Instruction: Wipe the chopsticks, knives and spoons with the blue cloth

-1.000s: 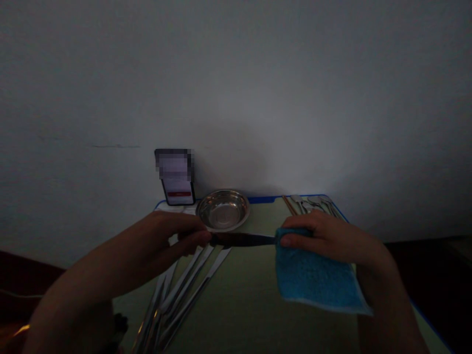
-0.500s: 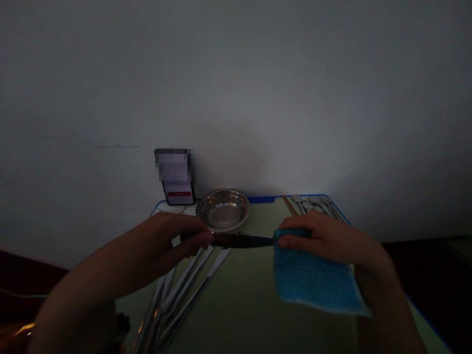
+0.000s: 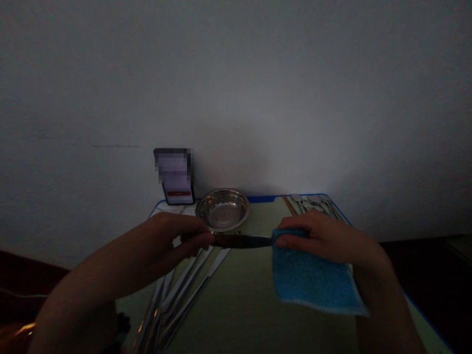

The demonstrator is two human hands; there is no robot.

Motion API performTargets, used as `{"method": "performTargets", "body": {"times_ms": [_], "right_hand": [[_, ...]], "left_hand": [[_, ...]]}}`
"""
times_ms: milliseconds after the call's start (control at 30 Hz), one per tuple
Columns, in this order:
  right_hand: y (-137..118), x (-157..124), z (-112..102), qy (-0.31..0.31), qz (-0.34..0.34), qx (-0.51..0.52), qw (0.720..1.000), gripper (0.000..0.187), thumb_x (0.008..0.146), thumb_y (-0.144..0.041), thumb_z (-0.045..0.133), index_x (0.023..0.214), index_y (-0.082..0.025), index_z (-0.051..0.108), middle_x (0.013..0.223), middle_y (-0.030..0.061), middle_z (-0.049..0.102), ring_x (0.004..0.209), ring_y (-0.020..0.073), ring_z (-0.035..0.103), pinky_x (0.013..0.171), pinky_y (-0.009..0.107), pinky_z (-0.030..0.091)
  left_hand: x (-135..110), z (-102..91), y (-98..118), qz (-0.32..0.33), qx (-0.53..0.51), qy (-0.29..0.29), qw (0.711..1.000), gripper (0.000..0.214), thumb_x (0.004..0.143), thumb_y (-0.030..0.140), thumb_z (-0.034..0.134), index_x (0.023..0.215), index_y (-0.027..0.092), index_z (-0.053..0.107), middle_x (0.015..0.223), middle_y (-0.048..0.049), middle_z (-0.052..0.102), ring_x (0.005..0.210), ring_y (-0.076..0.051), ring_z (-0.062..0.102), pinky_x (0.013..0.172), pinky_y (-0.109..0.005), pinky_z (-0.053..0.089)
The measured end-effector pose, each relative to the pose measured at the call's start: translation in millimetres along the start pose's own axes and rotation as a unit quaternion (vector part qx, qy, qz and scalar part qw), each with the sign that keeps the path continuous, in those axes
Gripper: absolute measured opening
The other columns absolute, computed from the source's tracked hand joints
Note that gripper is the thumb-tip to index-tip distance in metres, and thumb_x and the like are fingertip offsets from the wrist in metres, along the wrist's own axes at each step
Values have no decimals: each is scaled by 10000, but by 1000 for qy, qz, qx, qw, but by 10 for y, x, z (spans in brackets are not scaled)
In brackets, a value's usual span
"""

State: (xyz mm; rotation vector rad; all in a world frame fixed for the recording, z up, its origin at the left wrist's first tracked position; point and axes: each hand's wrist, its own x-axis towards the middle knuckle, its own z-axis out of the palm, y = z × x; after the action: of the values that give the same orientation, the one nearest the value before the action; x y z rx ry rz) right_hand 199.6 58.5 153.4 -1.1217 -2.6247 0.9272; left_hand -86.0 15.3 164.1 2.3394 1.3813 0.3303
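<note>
A table knife is held level above the table, between my two hands. My left hand pinches its left end with thumb and fingers. My right hand is closed on a blue cloth, which is folded over the knife's right end and hides it. The lower part of the cloth hangs down below my right fingers. Under my left hand, several metal knives lie in a loose bundle on the table. Just behind the held knife sits a shiny metal bowl.
A phone leans upright against the wall at the back left. Wooden chopsticks and several metal spoons lie at the table's back right. The greenish table has a blue edge.
My right hand and the cloth have shifted very slightly to the left along the knife. My left hand keeps its pinch, and the other things look the same.
</note>
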Motion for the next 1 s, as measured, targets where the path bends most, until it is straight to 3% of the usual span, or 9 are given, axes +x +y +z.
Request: {"method": "performTargets", "body": {"times_ms": [367,500,633,800,1000], "right_hand": [[-143,115,85,-26,-34,21,999,352,854,-499,438,892,-217,646,643,-23,589,573,97,523,522,227,322],[-155,134,95,-18,-51,29,998,337,855,-487,446,904,-222,649,665,-27,602,594,97,536,532,226,330],[16,31,11,-3,-29,27,999,337,850,-480,455,874,-214,660,710,-16,634,637,113,565,587,235,382],[239,-139,-94,34,16,23,999,327,848,-463,458,911,-219,669,824,10,667,689,137,577,625,258,415],[159,-59,-42,16,14,19,1000,353,836,-503,461,828,-213,662,680,-19,630,605,111,555,567,236,383]], "left_hand": [[105,48,170,41,20,-22,999,290,904,361,433,787,201,644,646,31,624,573,-109,557,528,-199,395],[35,15,83,59,17,13,998,222,882,365,476,866,230,652,746,37,665,669,-120,598,618,-198,437],[-100,-49,-55,29,2,60,998,162,863,350,522,893,242,639,762,64,666,668,-103,598,615,-157,439],[-163,-81,-103,-28,24,57,998,188,894,304,459,834,221,617,702,96,623,660,-90,584,604,-135,421],[-94,-49,-126,1,-9,45,999,215,886,357,482,828,228,644,670,55,649,608,-113,588,562,-161,437]]}}
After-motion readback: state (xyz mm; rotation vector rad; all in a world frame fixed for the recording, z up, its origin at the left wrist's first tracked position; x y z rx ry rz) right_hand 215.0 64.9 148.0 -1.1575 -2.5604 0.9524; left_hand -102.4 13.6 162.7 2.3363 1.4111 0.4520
